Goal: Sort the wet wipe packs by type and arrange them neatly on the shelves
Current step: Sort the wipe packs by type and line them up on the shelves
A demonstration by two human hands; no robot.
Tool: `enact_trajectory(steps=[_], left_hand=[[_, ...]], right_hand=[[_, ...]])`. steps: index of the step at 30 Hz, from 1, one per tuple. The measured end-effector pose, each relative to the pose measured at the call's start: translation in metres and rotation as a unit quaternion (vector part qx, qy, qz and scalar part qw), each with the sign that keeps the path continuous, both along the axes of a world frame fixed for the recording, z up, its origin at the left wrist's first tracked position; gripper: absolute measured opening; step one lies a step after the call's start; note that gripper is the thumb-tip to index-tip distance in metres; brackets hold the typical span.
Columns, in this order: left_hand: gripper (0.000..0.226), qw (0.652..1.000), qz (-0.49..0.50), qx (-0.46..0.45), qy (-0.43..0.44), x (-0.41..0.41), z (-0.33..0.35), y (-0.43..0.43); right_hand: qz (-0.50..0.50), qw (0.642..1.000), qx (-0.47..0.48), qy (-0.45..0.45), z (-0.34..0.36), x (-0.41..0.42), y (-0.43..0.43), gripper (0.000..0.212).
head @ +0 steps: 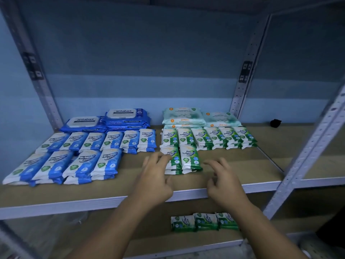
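Observation:
On the brown shelf (233,165) lie sorted wipe packs. Blue fragrance-free packs (74,156) fill the left in two rows, with large blue Antabax packs (112,119) behind them. Green pine packs (209,137) form a row on the right, and two short stacks of them (186,157) sit in front. Pale mint packs (196,118) lie at the back. My left hand (155,178) hovers at the left edge of the front green stacks, fingers loosely curled, holding nothing. My right hand (224,180) hovers just right of them, also holding nothing.
Three green packs (203,221) lie on the lower shelf below my hands. Grey perforated metal uprights (308,146) frame the shelf at right and left. A small black object (275,123) sits at the back right. The wall behind is blue.

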State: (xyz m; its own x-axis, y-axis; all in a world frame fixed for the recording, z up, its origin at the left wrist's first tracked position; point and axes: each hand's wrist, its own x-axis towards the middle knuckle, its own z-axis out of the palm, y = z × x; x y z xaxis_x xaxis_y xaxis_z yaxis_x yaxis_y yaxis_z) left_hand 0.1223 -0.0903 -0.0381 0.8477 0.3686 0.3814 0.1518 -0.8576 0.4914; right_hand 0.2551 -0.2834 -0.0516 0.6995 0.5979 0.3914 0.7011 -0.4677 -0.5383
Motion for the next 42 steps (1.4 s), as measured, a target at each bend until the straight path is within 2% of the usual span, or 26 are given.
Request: enact_trajectory(steps=[3, 6, 10, 13, 15, 18, 20, 23, 25, 27, 28, 30, 33, 38, 40, 42], left_hand=[[0.044, 1.000, -0.021, 0.008, -0.021, -0.021, 0.002, -0.012], [0.032, 0.997, -0.064, -0.043, -0.008, -0.044, 0.002, -0.025], [0.022, 0.981, -0.118, -0.107, 0.108, -0.062, -0.020, -0.042], [0.022, 0.956, -0.139, -0.113, 0.233, -0.059, -0.052, -0.040], [0.026, 0.941, -0.124, -0.126, 0.289, -0.052, -0.073, -0.035], [0.017, 0.923, -0.076, -0.204, 0.318, -0.041, -0.109, -0.030], [0.005, 0.915, -0.053, -0.236, 0.323, -0.029, -0.135, -0.026], [0.010, 0.907, -0.042, -0.271, 0.318, -0.004, -0.170, -0.021], [0.019, 0.907, -0.045, -0.265, 0.325, 0.013, -0.192, -0.018], [0.016, 0.905, -0.024, -0.256, 0.339, 0.030, -0.216, -0.013], [0.023, 0.903, -0.013, -0.253, 0.347, 0.037, -0.225, -0.011], [0.020, 0.897, -0.005, -0.240, 0.371, 0.051, -0.241, -0.009], [0.035, 0.898, 0.003, -0.218, 0.381, 0.078, -0.270, -0.007], [0.022, 0.894, 0.030, -0.229, 0.385, 0.115, -0.320, -0.006], [0.012, 0.894, 0.014, -0.218, 0.390, 0.126, -0.333, -0.011], [0.024, 0.899, -0.001, -0.183, 0.399, 0.133, -0.344, -0.015]], right_hand=[[-0.020, 1.000, -0.003, -0.002, -0.001, -0.019, -0.019, 0.044], [-0.043, 0.999, -0.005, 0.001, -0.004, -0.041, -0.036, 0.033], [-0.054, 0.997, -0.021, 0.052, -0.022, -0.063, -0.055, 0.027], [-0.089, 0.983, -0.051, 0.150, -0.038, -0.059, -0.068, 0.021], [-0.154, 0.945, -0.008, 0.289, -0.055, -0.047, -0.076, 0.020], [-0.278, 0.811, 0.093, 0.506, -0.102, -0.032, -0.085, 0.014], [-0.317, 0.735, 0.116, 0.589, -0.140, -0.027, -0.086, 0.020], [-0.321, 0.661, 0.135, 0.665, -0.189, -0.021, -0.079, 0.024], [-0.324, 0.642, 0.133, 0.682, -0.217, -0.014, -0.069, 0.029], [-0.325, 0.640, 0.130, 0.684, -0.240, -0.004, -0.056, 0.037], [-0.325, 0.635, 0.132, 0.688, -0.252, 0.003, -0.050, 0.039], [-0.323, 0.621, 0.137, 0.701, -0.272, 0.016, -0.038, 0.039], [-0.328, 0.592, 0.166, 0.717, -0.296, 0.040, -0.024, 0.037], [-0.341, 0.530, 0.180, 0.755, -0.329, 0.074, -0.005, 0.046], [-0.341, 0.520, 0.163, 0.766, -0.339, 0.083, 0.002, 0.054], [-0.352, 0.521, 0.147, 0.763, -0.345, 0.090, 0.008, 0.057]])
